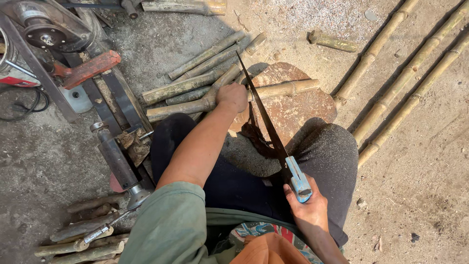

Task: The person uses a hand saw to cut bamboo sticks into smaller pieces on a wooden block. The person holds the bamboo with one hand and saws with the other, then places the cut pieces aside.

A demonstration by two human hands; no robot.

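Note:
My left hand (233,96) grips a bamboo pole (288,88) that lies across a flat reddish wooden block (298,105) on the ground. My right hand (305,208) holds the light blue handle (298,178) of a long dark saw (261,110). The blade rests across the bamboo just right of my left hand, its tip pointing away from me. My dark trousers and knees frame the block on both sides.
Cut bamboo pieces (195,73) are piled left of the block and more (83,234) lie at bottom left. Long bamboo poles (410,78) stretch over the dirt at right. A metal machine (73,58) with an orange handle stands at upper left.

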